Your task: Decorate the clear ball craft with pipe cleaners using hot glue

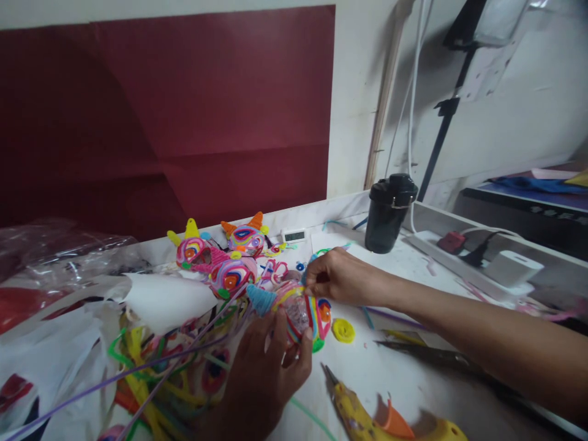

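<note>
My left hand [266,373] grips a colourful pipe-cleaner ornament [301,312] from below, fingers curled around its clear round body. A blue cone sticks out on the ornament's left side. My right hand [333,277] reaches in from the right and pinches a yellow strand at the ornament's top edge. Three finished ornaments [229,260] with pink spirals and yellow and orange horns lie just behind, on the white table [413,380].
A yellow glue gun [367,419] lies at the front edge. A yellow coil [343,330] sits beside the ornament. A black cup [388,211] stands at the back, a power strip [463,251] to its right. Loose pipe cleaners [156,367] and plastic bags [50,318] crowd the left.
</note>
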